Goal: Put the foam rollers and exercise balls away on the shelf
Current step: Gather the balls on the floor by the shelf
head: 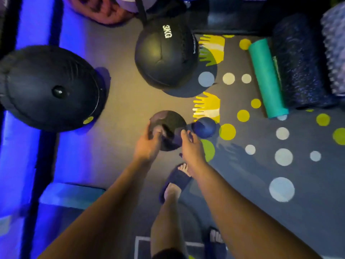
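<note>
A small dark ball (169, 122) is low over the floor at the centre, and both my hands are on it. My left hand (149, 143) grips its left side with curled fingers. My right hand (192, 146) holds its right side. A smaller dark blue ball (204, 127) lies just right of it. Beyond them sits a black ball marked 3KG (164, 55). A large black ball (50, 88) is at the left. At the right lie a teal foam roller (267, 79), a dark speckled roller (298, 62) and a ridged grey roller (336, 47).
The floor is dark carpet with yellow and pale dots (281, 189) and yellow hand prints. Blue-lit mats (18, 146) run along the left. A black frame post (141, 10) stands behind the 3KG ball. My feet in slides (175, 182) are below my hands.
</note>
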### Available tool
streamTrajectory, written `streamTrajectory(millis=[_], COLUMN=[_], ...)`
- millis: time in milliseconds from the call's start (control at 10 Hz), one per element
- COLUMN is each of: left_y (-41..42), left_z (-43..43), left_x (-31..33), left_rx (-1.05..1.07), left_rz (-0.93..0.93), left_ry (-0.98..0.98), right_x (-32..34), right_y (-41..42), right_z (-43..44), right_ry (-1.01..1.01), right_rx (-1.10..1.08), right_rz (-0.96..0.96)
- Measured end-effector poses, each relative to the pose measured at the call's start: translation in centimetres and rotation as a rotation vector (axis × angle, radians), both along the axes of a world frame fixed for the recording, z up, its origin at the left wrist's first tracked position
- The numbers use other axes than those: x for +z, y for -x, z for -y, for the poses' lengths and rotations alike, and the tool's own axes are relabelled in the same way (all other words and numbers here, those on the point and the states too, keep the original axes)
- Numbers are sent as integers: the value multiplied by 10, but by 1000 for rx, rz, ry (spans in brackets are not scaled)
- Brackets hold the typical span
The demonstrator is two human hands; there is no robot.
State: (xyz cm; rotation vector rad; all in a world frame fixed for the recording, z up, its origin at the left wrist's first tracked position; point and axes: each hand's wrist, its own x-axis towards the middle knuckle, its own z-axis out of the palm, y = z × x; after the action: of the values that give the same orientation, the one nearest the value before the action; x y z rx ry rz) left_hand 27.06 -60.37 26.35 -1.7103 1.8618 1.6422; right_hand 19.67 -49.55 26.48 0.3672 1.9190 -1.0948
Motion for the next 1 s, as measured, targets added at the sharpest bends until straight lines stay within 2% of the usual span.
streamTrajectory(millis=[100, 200, 300, 400, 600, 700, 800, 900, 1000], left_y=[6, -1, -12, -23, -25, -37, -76, -146, -234], left_z=[-17, -51, -78, -112, -198, -259, -351, -440, -515], left_x=[8, 6, 1, -13, 38, 55, 60, 49, 28], left_rx=[-216, -287, -284, -362, -704, -873, -1101, -1391, -1634], left_rz=[63, 76, 96, 86, 40, -21, 4, 51, 106], left_ry=[8, -71, -132, -170, -191, -156, -141, -122, -165], right_x=[3, 13, 17, 16, 26, 34, 39, 41, 33], right_y=[-6, -15, -31, -59, -133, -186, -268, -357, -465], right_z=[4, -31, -101, -184, -302, -344, -403, -460, -515], right_ry=[-80, -141, -203, -260, -324, -277, -218, -191, -176], right_rx=[113, 15, -208, -337, -597, -746, -982, -1157, -1339], right_rz=[-6, 48, 143, 188, 212, 168, 154, 121, 171])
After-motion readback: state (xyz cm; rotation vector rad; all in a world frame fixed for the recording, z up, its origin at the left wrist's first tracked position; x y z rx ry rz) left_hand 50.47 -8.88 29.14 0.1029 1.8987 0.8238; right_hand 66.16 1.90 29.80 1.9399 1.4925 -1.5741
